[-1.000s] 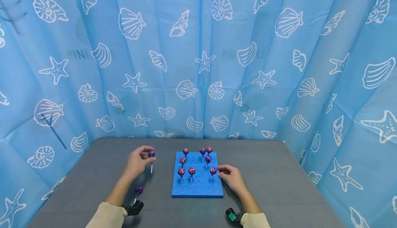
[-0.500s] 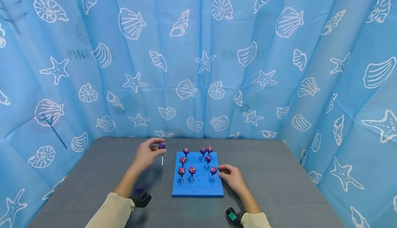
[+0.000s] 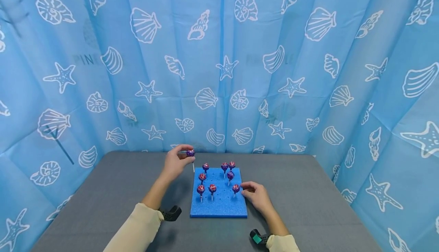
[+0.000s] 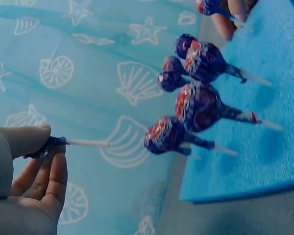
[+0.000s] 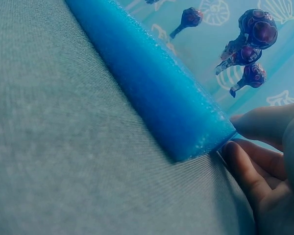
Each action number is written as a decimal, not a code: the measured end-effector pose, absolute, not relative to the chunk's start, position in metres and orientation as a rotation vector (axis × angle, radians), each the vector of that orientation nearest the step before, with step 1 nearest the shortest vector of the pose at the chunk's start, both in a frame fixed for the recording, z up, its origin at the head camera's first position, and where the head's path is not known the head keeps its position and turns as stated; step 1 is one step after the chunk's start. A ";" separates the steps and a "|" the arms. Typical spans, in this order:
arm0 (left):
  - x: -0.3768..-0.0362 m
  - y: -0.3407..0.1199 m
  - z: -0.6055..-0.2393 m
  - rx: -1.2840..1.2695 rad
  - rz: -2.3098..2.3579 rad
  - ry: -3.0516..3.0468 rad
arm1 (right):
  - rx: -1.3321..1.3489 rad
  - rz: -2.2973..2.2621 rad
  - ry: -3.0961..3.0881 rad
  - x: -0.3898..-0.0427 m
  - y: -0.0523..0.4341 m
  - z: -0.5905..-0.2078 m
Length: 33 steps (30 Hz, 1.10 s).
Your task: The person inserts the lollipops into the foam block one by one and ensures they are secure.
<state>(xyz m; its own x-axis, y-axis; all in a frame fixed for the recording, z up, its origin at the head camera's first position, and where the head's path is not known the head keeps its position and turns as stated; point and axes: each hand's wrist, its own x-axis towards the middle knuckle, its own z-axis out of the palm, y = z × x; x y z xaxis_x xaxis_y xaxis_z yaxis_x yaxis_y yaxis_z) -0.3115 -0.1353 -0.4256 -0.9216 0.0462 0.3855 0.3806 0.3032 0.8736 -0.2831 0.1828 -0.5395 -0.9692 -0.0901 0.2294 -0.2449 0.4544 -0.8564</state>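
In the head view my left hand (image 3: 175, 162) holds a purple-wrapped lollipop (image 3: 190, 153) by its head, above the far left corner of a blue foam board (image 3: 219, 208). Its white stick points down; in the left wrist view thumb and fingers pinch the wrapper (image 4: 51, 143). Several lollipops stand upright in the board, among them a red and purple one (image 3: 212, 188) near the middle. At the board's right edge, my right hand (image 3: 258, 198) grips the foam between thumb and fingers, close to a standing lollipop (image 3: 235, 189).
The board lies on a grey table (image 3: 302, 198). Behind it hangs a blue curtain (image 3: 219, 73) with white seashells and starfish. Small holes show in the board's top between the lollipops. A black wrist camera (image 3: 171, 213) is on the left wrist.
My left hand has carried its lollipop right and away from me, up to the board's far left corner. The left arm now hides another lollipop lying on the table. The right hand stays put.
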 end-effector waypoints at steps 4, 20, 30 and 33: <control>-0.315 -0.126 -0.425 -0.373 -1.659 -2.281 | 0.307 1.536 -2.543 -0.283 0.183 -0.539; -0.326 -0.101 -0.441 -0.342 -1.327 -2.410 | 0.304 1.535 -2.541 -0.281 0.183 -0.539; -0.334 -0.093 -0.445 -0.367 -1.254 -2.475 | 0.285 1.540 -2.551 -0.282 0.183 -0.539; -0.334 -0.090 -0.445 -0.368 -1.266 -2.491 | 0.295 1.550 -2.542 -0.282 0.183 -0.539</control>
